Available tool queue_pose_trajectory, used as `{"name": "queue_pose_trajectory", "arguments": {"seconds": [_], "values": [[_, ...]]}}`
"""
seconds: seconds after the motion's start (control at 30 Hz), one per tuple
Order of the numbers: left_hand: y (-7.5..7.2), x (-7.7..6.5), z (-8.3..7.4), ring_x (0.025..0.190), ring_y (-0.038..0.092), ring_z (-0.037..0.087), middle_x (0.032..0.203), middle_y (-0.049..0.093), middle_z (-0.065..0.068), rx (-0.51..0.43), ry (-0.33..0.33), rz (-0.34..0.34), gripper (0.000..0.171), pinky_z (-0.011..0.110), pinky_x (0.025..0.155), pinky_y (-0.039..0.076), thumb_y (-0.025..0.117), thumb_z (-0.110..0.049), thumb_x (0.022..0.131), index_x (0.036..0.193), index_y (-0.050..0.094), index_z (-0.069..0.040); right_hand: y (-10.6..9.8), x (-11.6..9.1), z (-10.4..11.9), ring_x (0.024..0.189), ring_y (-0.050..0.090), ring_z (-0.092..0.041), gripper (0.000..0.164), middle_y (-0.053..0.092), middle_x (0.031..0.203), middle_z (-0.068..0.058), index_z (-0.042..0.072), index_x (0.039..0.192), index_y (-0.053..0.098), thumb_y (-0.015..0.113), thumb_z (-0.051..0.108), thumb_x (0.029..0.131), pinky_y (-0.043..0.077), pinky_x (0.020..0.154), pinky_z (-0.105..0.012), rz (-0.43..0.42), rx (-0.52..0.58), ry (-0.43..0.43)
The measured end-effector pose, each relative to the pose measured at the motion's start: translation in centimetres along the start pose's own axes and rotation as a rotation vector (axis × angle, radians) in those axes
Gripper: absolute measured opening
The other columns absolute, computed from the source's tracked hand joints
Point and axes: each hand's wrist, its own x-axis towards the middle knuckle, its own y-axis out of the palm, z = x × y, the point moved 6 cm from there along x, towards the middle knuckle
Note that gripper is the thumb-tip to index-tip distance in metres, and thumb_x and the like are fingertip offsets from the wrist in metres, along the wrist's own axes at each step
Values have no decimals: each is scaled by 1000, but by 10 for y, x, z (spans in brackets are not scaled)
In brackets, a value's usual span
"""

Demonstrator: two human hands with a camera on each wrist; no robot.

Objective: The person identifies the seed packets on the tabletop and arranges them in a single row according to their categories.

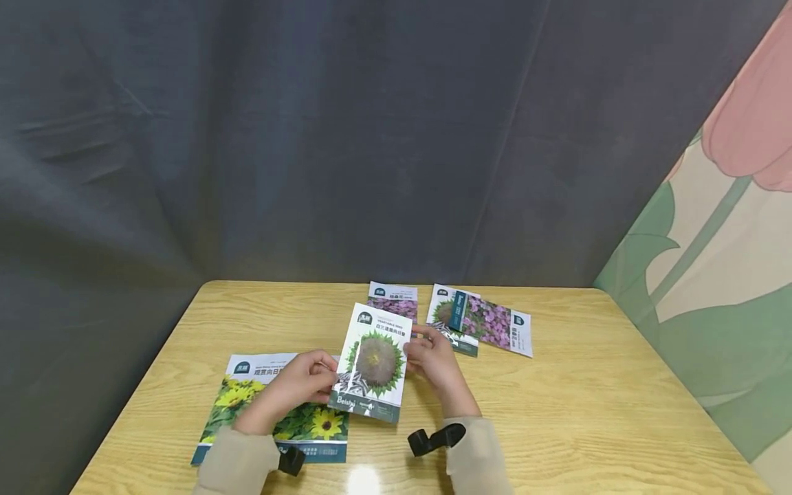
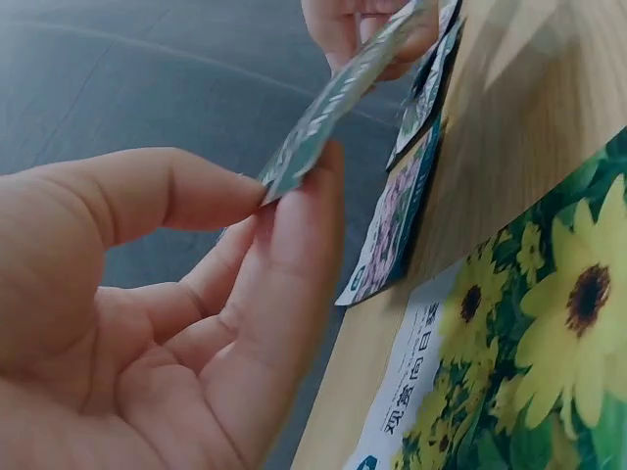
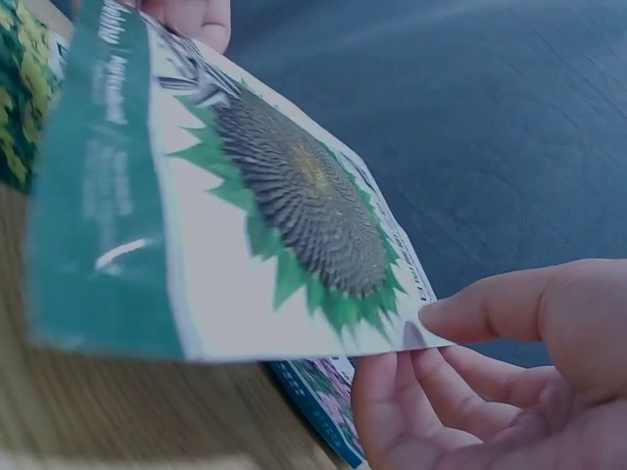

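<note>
One sunflower packet [image 1: 375, 361] is held above the desk [image 1: 588, 405], its opposite side edges pinched by the left hand [image 1: 306, 377] and the right hand [image 1: 436, 359], and it looks light, slick and easily creased, so gentle pressure at those edges should suit it

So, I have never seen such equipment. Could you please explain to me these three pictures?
There is no robot here: a person works with bare hands. The wide picture comes from a camera worn on the head; the other two come from a camera on each wrist. The left hand and right hand pinch opposite edges of a white sunflower packet, holding it above the table. On the table lie yellow-flower packaging, partly hidden by the left hand, a purple packet, partly hidden behind the held one, and, further right, another purple packet lying across a second sunflower packet.
</note>
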Motion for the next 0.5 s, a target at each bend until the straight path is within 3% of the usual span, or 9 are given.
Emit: {"name": "queue_pose_trajectory", "arguments": {"seconds": [0.2, 0.5], "values": [[16, -3, 1, 67, 64, 17, 86, 63, 12, 6, -40, 65, 11, 33, 65, 61, 58, -4, 98, 104, 57, 6, -6, 0, 4, 72, 59, -15, 50, 66, 96, -12, -5, 143, 47, 59, -2, 95, 56, 67, -37, -27, -93, -33], [29, -8, 5, 58, 64, 14, 77, 64, 13, 101, -109, 108, 4, 25, 54, 57, 57, -1, 97, 96, 57, 3, -6, 2, -7, 63, 58, -17, 46, 65, 83, -13, -9, 136, 52, 60, -10, 91, 55, 57, -32, -3, -202, -16]]}}
